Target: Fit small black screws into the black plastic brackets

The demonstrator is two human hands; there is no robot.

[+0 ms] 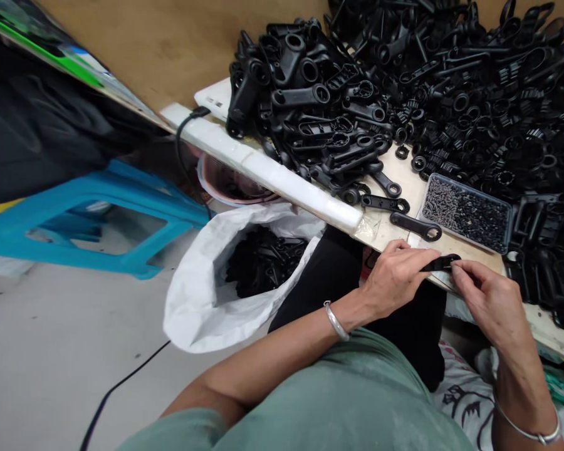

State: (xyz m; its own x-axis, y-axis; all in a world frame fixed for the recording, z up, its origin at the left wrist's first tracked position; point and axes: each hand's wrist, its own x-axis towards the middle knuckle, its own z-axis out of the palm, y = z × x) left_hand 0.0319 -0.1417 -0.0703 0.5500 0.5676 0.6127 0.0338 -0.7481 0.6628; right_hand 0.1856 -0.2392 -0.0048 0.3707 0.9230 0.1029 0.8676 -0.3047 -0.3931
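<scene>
At the front edge of the table [493,262], my left hand [399,275] is closed around a black plastic part [440,263]. The part points right, its round end showing past my fingers. My right hand [491,297] is pinched at that round end; whatever small piece sits between its fingertips is too small to make out. Just beyond my hands lies another black part [416,226] with a ringed end. A clear tray [506,227] of tiny grey and black pieces stands behind my right hand.
Black parts [301,97] are heaped across the table's back and right. A white bar [263,169] runs along its left edge. Below stand an open white sack [188,313] of black parts, a round basket [211,178] and a blue stool [169,241]. A cable [117,386] crosses the floor.
</scene>
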